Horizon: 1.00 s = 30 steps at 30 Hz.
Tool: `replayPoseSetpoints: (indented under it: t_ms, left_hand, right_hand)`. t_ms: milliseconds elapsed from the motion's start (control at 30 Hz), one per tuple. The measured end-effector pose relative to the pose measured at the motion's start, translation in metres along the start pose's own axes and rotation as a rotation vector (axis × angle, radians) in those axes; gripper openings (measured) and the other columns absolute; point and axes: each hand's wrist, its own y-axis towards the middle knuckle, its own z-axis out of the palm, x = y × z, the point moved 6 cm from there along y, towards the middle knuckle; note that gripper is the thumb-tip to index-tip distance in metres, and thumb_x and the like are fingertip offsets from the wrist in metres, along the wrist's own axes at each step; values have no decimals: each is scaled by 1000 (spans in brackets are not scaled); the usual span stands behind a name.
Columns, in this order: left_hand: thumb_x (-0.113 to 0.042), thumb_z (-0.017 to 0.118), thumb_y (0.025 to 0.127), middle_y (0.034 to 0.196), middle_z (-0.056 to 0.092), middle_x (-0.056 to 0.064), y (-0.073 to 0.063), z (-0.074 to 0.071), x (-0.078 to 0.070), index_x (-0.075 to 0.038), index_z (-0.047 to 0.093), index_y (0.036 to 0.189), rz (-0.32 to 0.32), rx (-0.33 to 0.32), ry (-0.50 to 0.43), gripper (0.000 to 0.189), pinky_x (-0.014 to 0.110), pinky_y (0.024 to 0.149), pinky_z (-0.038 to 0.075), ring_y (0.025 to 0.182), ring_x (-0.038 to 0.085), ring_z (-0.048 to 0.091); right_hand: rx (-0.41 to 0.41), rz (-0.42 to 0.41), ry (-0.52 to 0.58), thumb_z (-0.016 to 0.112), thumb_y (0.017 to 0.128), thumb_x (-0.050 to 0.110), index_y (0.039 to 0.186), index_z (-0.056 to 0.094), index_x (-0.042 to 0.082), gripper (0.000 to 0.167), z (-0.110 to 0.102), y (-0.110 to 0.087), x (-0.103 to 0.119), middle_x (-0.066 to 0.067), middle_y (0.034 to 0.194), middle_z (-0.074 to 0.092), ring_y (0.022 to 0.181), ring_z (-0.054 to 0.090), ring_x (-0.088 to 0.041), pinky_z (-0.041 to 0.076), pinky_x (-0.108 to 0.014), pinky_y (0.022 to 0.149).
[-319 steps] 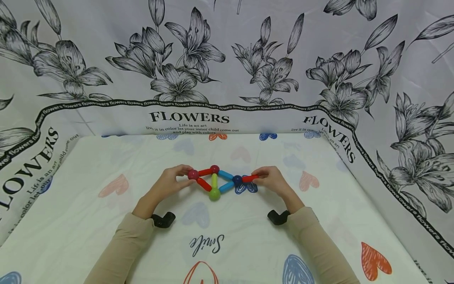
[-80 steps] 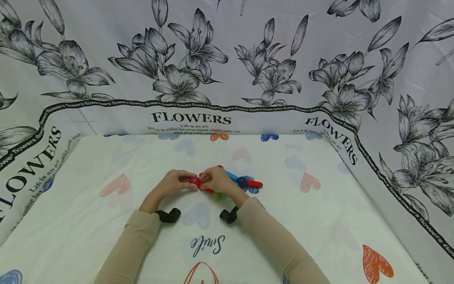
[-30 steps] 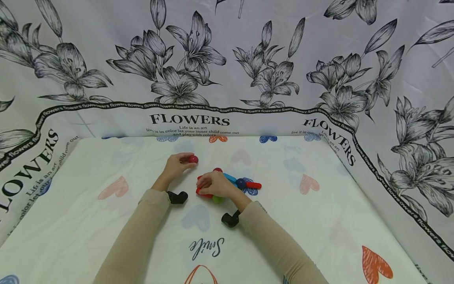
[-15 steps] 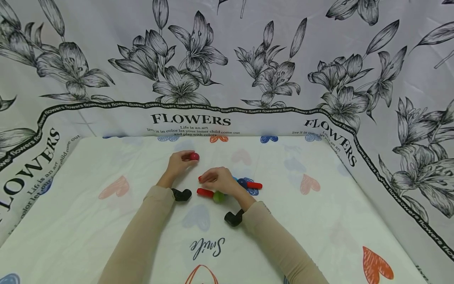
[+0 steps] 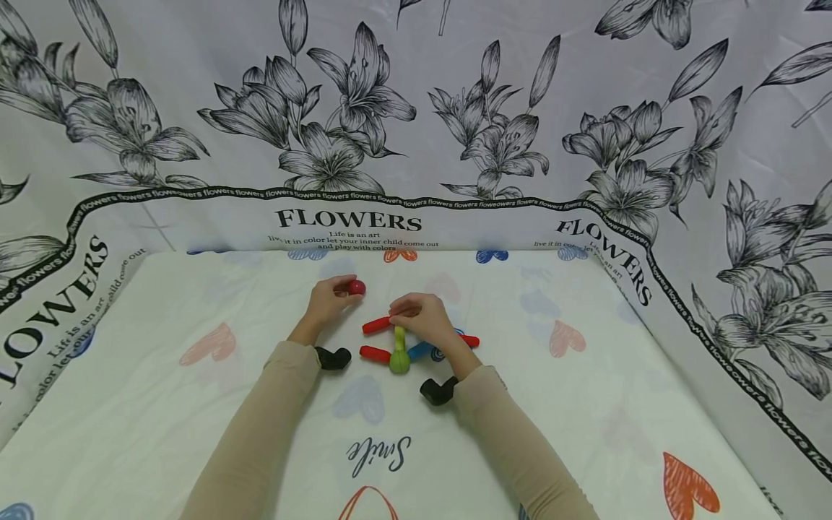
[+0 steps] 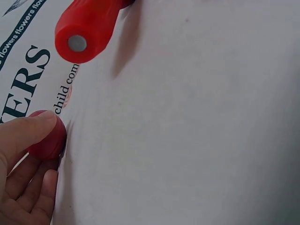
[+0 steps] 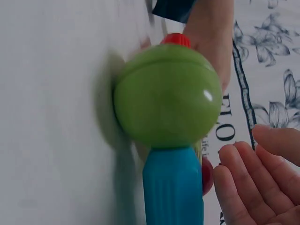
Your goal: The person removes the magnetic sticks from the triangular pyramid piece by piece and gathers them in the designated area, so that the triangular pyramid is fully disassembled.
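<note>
My left hand (image 5: 325, 300) pinches a dark red ball (image 5: 357, 287) between thumb and fingers, apart from the toy frame of rods and balls. Two red rods, an upper one (image 5: 375, 325) and a lower one (image 5: 375, 354), point left with free ends; the left wrist view shows a silver disc in a red rod's tip (image 6: 78, 43). A lime rod (image 5: 399, 338) rises from the green ball (image 5: 399, 362), which also joins a blue rod (image 5: 419, 351). My right hand (image 5: 422, 314) hovers at the frame's top joint, fingers loose beside a second red ball (image 7: 207, 176), thumb apart.
Another red rod (image 5: 471, 340) shows right of my right wrist; the dark blue ball is hidden behind it. Black wrist pieces (image 5: 334, 358) jut inward from both cuffs. A printed white cloth (image 5: 260, 419) covers the table, with a flowered curtain (image 5: 416, 144) behind.
My left hand has taken the dark red ball off the red rods and away from me. My right hand has moved from the red rods' left ends rightward to the top joint.
</note>
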Motion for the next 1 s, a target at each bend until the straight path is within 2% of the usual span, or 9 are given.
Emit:
replayPoseSetpoints:
  t_ms: [233, 433, 700, 867, 1000]
  left_hand:
    - [-17, 67, 90, 137, 56, 21, -3, 0, 0, -5, 51, 138, -9, -3, -6, 52, 45, 108, 46, 121, 35, 56]
    - [-16, 67, 90, 137, 56, 22, -9, -3, -2, -3, 50, 138, -2, -27, -39, 53, 44, 109, 46, 123, 37, 57]
    - [-15, 66, 90, 136, 56, 22, -22, -9, 1, 0, 50, 137, -12, -80, -123, 52, 42, 110, 45, 125, 35, 55]
    - [-15, 65, 91, 133, 58, 21, -31, -11, 3, 0, 51, 135, -34, -109, -144, 48, 41, 109, 46, 121, 33, 56]
    - [-17, 65, 91, 127, 62, 22, -36, -10, 5, -1, 56, 131, -50, -117, -132, 43, 28, 98, 52, 114, 31, 61]
  right_hand:
    - [-71, 17, 24, 73, 85, 11, 108, 70, 3, 25, -11, 4, -13, -15, 103, 75, 94, 71, -24, 59, -28, 85]
    - [-87, 28, 14, 73, 84, 10, 109, 69, 2, 27, -17, 6, -21, -16, 107, 73, 99, 70, -27, 59, -31, 87]
    - [-2, 146, -10, 73, 85, 14, 117, 67, 4, 34, -15, 9, -29, -12, 115, 71, 104, 67, -23, 56, -31, 94]
    - [60, 173, -69, 74, 84, 18, 120, 67, 6, 38, -12, 11, -30, -12, 119, 70, 107, 66, -24, 54, -34, 99]
    - [84, 186, -109, 75, 84, 21, 120, 67, 7, 40, -10, 14, -31, -11, 119, 70, 109, 64, -23, 52, -35, 101]
